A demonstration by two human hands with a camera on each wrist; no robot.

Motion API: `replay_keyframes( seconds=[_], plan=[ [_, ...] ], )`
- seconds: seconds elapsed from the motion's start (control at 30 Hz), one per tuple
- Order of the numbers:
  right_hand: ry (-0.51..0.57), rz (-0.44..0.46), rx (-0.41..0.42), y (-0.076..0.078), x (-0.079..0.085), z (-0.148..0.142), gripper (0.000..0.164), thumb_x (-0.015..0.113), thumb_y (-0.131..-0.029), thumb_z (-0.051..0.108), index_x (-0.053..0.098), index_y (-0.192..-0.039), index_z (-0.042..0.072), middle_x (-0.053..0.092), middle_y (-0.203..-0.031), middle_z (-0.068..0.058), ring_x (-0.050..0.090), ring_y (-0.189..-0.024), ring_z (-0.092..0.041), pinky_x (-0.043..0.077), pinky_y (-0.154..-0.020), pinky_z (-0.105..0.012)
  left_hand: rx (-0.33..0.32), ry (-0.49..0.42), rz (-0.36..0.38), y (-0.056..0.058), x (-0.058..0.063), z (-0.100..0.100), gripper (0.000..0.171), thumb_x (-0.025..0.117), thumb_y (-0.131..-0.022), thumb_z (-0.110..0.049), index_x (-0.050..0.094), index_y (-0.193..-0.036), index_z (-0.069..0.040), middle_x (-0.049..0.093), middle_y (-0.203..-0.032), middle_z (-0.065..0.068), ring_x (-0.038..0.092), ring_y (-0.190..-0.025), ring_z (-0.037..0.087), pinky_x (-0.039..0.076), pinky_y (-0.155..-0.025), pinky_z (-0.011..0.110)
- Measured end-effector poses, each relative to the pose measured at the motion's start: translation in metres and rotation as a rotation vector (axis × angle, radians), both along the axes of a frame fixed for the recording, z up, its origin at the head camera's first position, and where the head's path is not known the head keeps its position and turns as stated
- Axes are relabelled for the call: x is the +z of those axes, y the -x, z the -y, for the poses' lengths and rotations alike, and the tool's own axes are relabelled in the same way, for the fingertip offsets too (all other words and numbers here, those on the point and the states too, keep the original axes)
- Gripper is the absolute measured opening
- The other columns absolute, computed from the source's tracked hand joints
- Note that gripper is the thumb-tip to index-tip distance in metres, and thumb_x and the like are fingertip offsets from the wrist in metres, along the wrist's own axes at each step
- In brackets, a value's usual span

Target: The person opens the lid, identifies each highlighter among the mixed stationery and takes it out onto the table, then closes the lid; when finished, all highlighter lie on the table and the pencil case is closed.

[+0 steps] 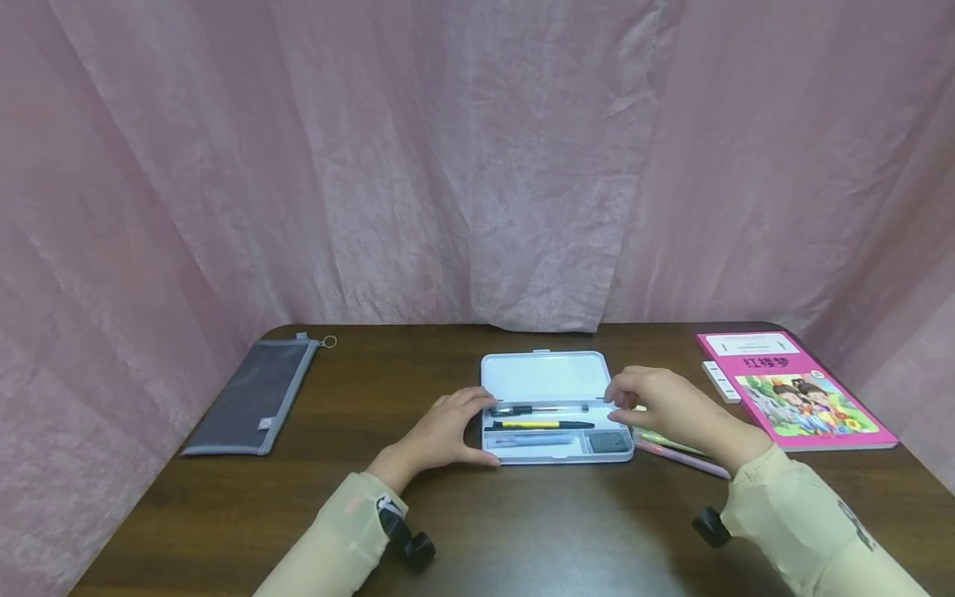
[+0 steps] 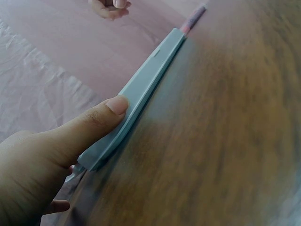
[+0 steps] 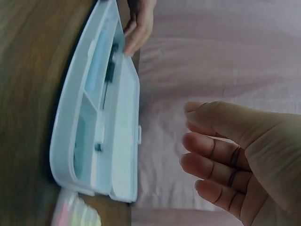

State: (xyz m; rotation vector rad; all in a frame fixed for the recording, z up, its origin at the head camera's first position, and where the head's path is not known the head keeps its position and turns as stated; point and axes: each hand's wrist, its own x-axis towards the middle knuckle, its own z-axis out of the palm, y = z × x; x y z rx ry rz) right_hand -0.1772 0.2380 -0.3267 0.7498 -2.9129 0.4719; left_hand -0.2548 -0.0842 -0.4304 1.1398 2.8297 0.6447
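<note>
A white pencil case (image 1: 547,377) lies with its lid raised, near the middle of the table. Inside it are a clear pen with black parts (image 1: 525,410), a yellow-and-black pen (image 1: 543,424), a light blue pen-like item (image 1: 533,440) and a dark grey block (image 1: 608,442). My left hand (image 1: 451,427) grips the case's left end, its thumb against the front wall (image 2: 113,120) and its fingers at the far side. Over the right end hovers my right hand (image 1: 664,406); the right wrist view shows its fingers (image 3: 211,167) loosely bent around nothing.
To the right of the case lie a purple pen (image 1: 682,458) and a green pen (image 1: 671,442). Farther right are a pink picture book (image 1: 806,398) and a small white block (image 1: 719,381) against its edge. A grey zip pouch (image 1: 249,394) rests at left; a pink curtain (image 1: 477,166) hangs behind.
</note>
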Motion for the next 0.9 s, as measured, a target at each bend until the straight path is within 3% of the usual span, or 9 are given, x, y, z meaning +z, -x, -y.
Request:
replay_keyframes(
  seconds=[0.37, 0.67, 0.9],
  plan=[
    [0.01, 0.041, 0.064, 0.01, -0.021, 0.028, 0.018, 0.076, -0.081, 0.015, 0.071, -0.098, 0.011, 0.066, -0.088, 0.005, 0.062, -0.082, -0.011, 0.054, -0.073, -0.027, 0.0, -0.005, -0.01, 0.0, -0.003, 0.0, 0.087, 0.076, -0.068, -0.063, 0.05, -0.139, -0.019, 0.046, -0.146, 0.003, 0.04, -0.138, 0.021, 0.033, -0.113, 0.045],
    [0.025, 0.039, 0.119, 0.016, -0.044, 0.044, 0.013, 0.074, -0.082, 0.013, 0.071, -0.095, 0.014, 0.064, -0.088, 0.006, 0.06, -0.078, -0.006, 0.053, -0.071, -0.024, -0.012, 0.002, -0.042, 0.002, -0.003, -0.001, 0.087, 0.076, -0.068, -0.063, 0.05, -0.138, -0.018, 0.048, -0.144, 0.004, 0.042, -0.136, 0.02, 0.035, -0.112, 0.044],
    [-0.008, 0.041, 0.137, 0.017, -0.054, 0.056, 0.017, 0.074, -0.081, 0.011, 0.072, -0.098, 0.012, 0.066, -0.092, 0.003, 0.062, -0.08, -0.009, 0.053, -0.072, -0.026, -0.006, 0.01, -0.014, 0.003, -0.004, 0.0, 0.087, 0.075, -0.069, -0.064, 0.05, -0.139, -0.019, 0.046, -0.146, 0.003, 0.04, -0.138, 0.02, 0.033, -0.113, 0.044]
  ],
)
